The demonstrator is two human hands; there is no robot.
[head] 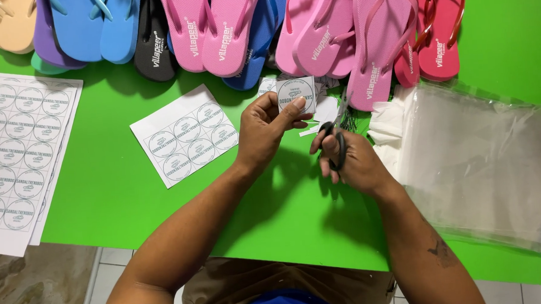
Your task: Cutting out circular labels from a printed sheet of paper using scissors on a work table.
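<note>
Over green table [118, 191], left grip [263, 131] pinches label square [296, 94] (scissors [336, 133] right).

We're looking down on a small packing or craft workbench, the sort found in a footwear workshop or shop back room. Rubber flip-flops [239, 30] in pink, blue, purple, black and red are lining the top of the frame across a green table [112, 197]. Printed round-label sheets [17, 147] are lying at left and clear plastic bags [481, 165] are piling up at right, over a tiled floor [43, 293].

Single head-worn view, looking steeply down, close over the green table [118, 197], forearms entering from below
</note>
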